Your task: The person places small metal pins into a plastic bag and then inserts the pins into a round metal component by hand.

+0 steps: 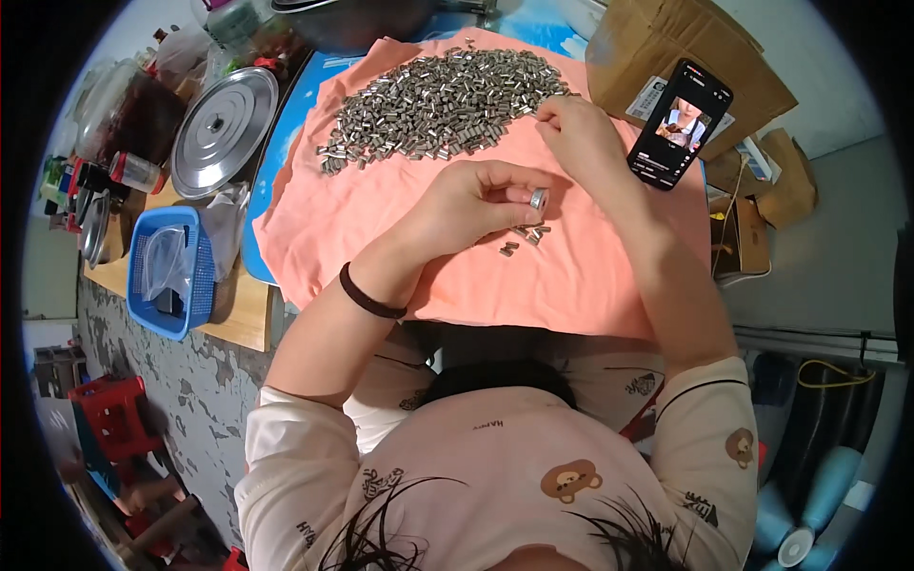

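My left hand [466, 205] pinches a short silver metal ring [539, 199] between thumb and fingers, just above the orange-pink cloth [381, 219]. Beneath it lie several small loose metal pins [533, 234]. My right hand [579, 133] is at the right edge of a wide heap of small silver metal pins [447, 100]. Its fingers are curled together, with the fingertips down by the heap. Whatever they may hold is too small or hidden to make out.
A lit phone [680, 124] leans against a cardboard box [705, 43] beside my right forearm. To the left are a round metal lid [226, 131], a blue plastic basket [205, 276] holding a clear bag, and jars. A dark bowl [357, 24] stands at the back.
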Demonstrator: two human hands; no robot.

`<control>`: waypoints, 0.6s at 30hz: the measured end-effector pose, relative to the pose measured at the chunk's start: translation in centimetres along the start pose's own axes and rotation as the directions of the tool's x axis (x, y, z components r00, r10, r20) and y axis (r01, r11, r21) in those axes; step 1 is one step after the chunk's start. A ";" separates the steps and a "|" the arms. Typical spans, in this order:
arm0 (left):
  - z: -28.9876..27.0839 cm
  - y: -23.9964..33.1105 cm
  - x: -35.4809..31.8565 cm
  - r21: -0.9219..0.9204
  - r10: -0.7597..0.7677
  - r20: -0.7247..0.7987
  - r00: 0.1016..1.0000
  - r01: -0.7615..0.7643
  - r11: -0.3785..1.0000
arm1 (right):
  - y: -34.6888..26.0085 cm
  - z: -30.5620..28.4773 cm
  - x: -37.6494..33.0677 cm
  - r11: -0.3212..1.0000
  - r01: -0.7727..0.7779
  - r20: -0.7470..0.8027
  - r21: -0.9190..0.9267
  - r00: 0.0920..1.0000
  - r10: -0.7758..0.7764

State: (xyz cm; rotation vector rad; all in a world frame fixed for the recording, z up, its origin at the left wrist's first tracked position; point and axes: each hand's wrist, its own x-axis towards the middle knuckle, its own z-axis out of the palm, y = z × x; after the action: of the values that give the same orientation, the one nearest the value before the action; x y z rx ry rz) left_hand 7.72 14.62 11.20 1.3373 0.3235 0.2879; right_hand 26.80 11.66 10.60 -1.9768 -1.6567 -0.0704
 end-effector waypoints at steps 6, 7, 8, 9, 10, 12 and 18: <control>-0.1 -0.1 0.1 0.019 0.020 0.004 1.000 -0.020 1.000 | 0.1 0.1 0.2 0.999 -0.021 -0.002 -0.049 1.000 0.021; -0.1 -0.1 0.1 0.020 0.022 0.003 1.000 -0.022 1.000 | 0.2 0.0 0.2 0.998 -0.027 0.018 -0.062 0.999 0.029; -0.1 -0.1 0.1 0.021 0.025 -0.002 1.000 -0.025 0.999 | 0.0 -0.1 0.2 0.997 -0.034 0.039 -0.075 0.999 0.037; -0.1 -0.1 0.2 0.021 0.028 -0.006 1.000 -0.028 0.999 | -0.1 -0.3 0.0 0.997 -0.033 0.040 -0.075 0.999 0.036; -0.1 -0.1 0.2 0.021 0.028 -0.007 1.000 -0.028 0.999 | -0.3 -0.6 -0.3 0.996 -0.032 0.081 -0.079 0.996 0.038; -0.1 -0.2 0.1 -0.010 0.030 -0.019 0.999 -0.030 1.000 | -0.8 -0.8 -0.8 0.996 -0.031 0.124 -0.081 0.992 0.041; -0.1 -0.3 0.2 -0.021 0.024 -0.066 0.998 -0.025 0.999 | -1.0 -1.0 -1.9 0.988 0.068 0.080 -0.140 0.995 -0.057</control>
State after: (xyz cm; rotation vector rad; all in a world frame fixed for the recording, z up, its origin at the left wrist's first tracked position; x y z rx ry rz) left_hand 7.85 14.78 10.91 1.3131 0.3581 0.3553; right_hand 25.73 9.59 11.13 -2.0552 -1.8071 -0.1426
